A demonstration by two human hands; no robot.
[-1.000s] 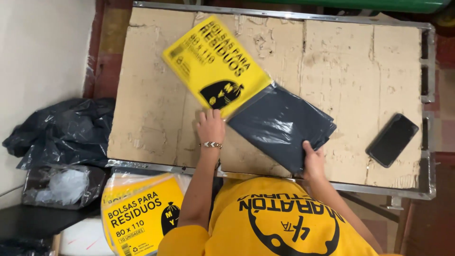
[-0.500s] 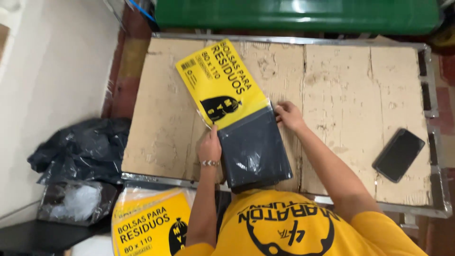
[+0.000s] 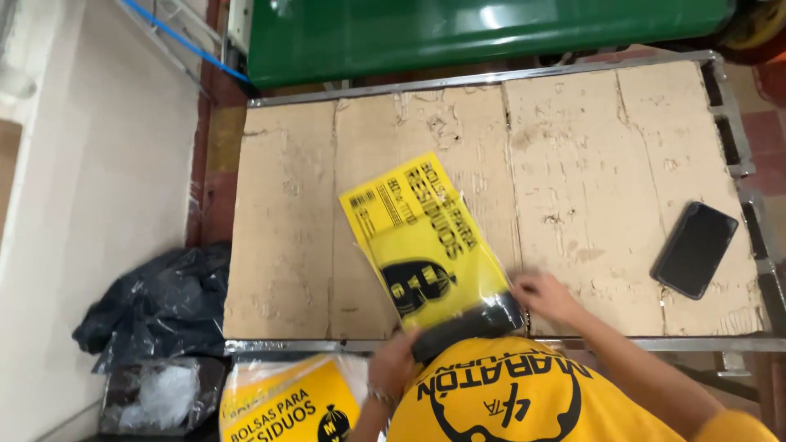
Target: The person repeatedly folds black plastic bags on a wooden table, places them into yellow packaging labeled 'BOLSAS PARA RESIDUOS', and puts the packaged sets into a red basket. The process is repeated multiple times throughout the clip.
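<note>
since half a second earlier, the dark folded bags (image 3: 471,323) had slid almost wholly into the yellow plastic packet (image 3: 426,241), so only a narrow dark band showed at the packet's open end, toward five o'clock. both hands had come in to that end: the left hand (image 3: 393,364) sat at about seven o'clock of the packet's mouth, fingers curled around the corner of the dark stack, gripping it; the right hand (image 3: 544,295) lay at about four o'clock, fingers bent and pinching the clear edge of the packet beside the stack. the packet itself lay tilted on the worn cardboard sheet (image 3: 614,164) that covered a metal-framed table (image 3: 508,75), its closed end pointing toward eleven o'clock. a black phone (image 3: 694,250) rested on the cardboard well apart, at three o'clock of the packet. a green bin (image 3: 491,29) stood past the table at twelve o'clock. off the table at eight o'clock lay a heap of black bags (image 3: 160,303), and another yellow packet (image 3: 291,405) sat at seven o'clock below the table edge.
</note>
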